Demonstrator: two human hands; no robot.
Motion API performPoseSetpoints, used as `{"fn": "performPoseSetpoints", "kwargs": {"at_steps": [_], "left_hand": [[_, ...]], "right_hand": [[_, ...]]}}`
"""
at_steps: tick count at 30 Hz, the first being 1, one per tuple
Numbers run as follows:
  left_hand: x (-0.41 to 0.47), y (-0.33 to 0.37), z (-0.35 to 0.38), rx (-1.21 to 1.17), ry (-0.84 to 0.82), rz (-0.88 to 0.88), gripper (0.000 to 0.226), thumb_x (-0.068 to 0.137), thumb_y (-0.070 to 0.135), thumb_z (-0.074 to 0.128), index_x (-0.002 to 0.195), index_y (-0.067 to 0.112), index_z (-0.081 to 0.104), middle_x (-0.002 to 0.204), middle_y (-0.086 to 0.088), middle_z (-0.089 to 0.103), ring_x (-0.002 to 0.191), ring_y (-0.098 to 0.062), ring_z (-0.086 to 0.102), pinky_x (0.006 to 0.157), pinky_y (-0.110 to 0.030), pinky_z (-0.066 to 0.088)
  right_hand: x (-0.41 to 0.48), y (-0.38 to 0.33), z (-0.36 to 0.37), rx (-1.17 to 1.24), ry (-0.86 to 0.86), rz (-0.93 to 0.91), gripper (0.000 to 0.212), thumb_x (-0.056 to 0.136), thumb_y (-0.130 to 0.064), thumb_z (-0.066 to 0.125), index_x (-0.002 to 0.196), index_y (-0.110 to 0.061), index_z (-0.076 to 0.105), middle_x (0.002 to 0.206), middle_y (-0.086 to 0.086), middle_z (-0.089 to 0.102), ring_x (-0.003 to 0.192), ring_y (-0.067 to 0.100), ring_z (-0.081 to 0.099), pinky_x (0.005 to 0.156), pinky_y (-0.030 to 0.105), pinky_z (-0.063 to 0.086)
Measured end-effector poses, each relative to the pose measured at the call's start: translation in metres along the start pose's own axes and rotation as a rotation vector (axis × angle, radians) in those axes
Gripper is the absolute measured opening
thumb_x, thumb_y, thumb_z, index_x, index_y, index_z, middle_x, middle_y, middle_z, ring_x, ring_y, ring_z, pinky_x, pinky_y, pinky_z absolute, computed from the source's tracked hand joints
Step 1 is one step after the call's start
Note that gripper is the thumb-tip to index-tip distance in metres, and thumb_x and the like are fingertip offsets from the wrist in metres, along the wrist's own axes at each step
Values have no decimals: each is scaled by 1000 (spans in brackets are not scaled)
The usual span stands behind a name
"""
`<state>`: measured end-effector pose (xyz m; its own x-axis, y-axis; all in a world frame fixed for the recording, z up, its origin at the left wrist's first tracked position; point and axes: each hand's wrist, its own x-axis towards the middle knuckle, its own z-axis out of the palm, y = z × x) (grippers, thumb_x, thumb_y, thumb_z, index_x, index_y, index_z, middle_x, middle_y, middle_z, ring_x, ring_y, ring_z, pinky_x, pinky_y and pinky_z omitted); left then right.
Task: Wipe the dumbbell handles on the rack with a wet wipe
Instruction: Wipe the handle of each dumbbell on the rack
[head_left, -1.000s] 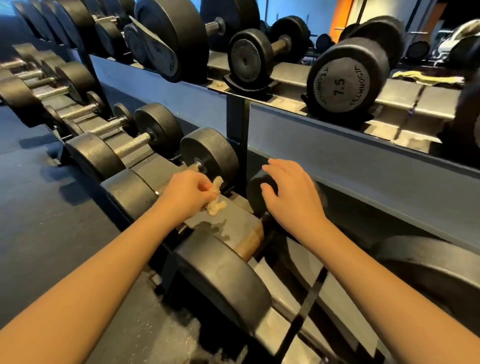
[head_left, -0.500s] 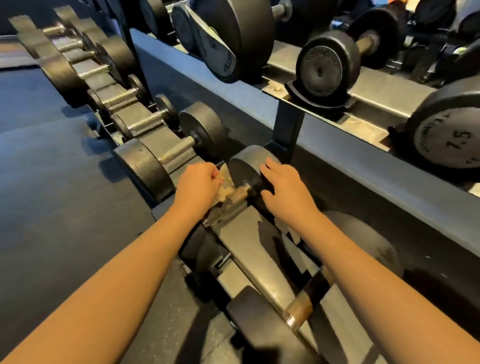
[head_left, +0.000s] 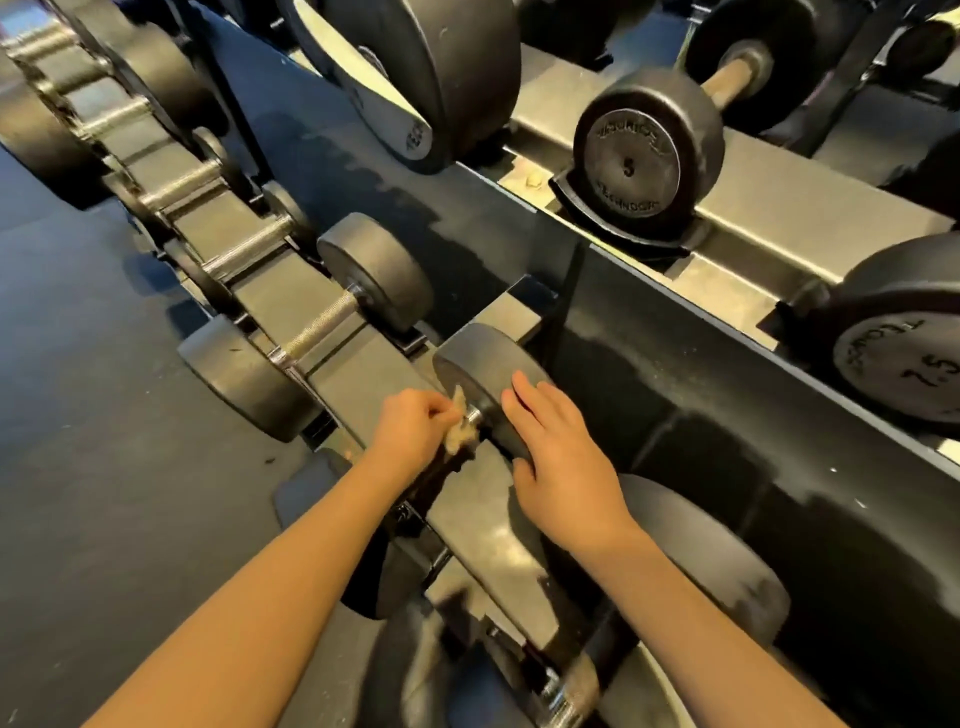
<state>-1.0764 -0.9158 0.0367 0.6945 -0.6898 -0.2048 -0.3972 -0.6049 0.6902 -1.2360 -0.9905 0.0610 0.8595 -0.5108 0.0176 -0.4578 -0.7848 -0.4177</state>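
Slid along the dumbbell handle (head_left: 474, 415) to its far head (head_left: 478, 364), wet wipe (head_left: 458, 434) pinched in left hand (head_left: 410, 431); right hand (head_left: 561, 467) rests straight-fingered on that head.

On the upper shelf, the end face of the small dumbbell (head_left: 631, 169) bears a "5" at its centre, ringed by curved brand lettering that reads as "TECHNOGYM" along the bottom, while the top arc is too blurred to read. The dumbbell at the right edge (head_left: 904, 358) shows a tilted "7.5" beside part of the same lettering. The big dumbbell (head_left: 415, 137) further left carries only a fragment on its pale face — "TEC", the rest unreadable.
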Motion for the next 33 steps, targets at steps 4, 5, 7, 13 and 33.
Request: {"fn": "performPoseSetpoints", "kwargs": {"at_steps": [4,5,7,13,33], "left_hand": [[-4,-8,-1,150,-102,127,19,93,14,59,91,1,73,91,-10,67,85,-22,61,73,-25,41],[-4,-9,-3,167,-120,155,19,93,14,58,94,3,73,94,-9,66,87,-23,61,72,-23,39],[-6,-13,-4,207,-155,227,19,92,13,58,102,5,72,101,-9,61,93,-24,59,74,-23,37],[3,-6,-8,-43,-28,173,13,87,8,63,94,10,74,88,1,67,81,-10,56,64,-1,34],[36,-26,-17,51,-228,467,15,89,15,62,83,4,70,78,-8,66,74,-22,62,67,-13,39]], "right_hand": [[3,-2,-2,49,-37,24,69,93,-8,47,152,-26,16,159,-16,1,145,8,-6,111,20,18],[4,-4,-3,71,-47,43,69,93,-7,47,152,-26,15,158,-16,0,145,7,-7,110,18,11],[3,-8,-1,97,-13,59,71,89,-2,52,150,-21,22,158,-12,8,145,8,-1,111,18,9],[4,-18,-1,46,2,137,73,90,-5,55,150,-27,19,157,-18,6,141,-1,-6,105,14,4],[10,-59,19,187,129,445,69,94,-6,51,150,-31,19,155,-23,5,140,-4,-6,100,3,-9]]}}
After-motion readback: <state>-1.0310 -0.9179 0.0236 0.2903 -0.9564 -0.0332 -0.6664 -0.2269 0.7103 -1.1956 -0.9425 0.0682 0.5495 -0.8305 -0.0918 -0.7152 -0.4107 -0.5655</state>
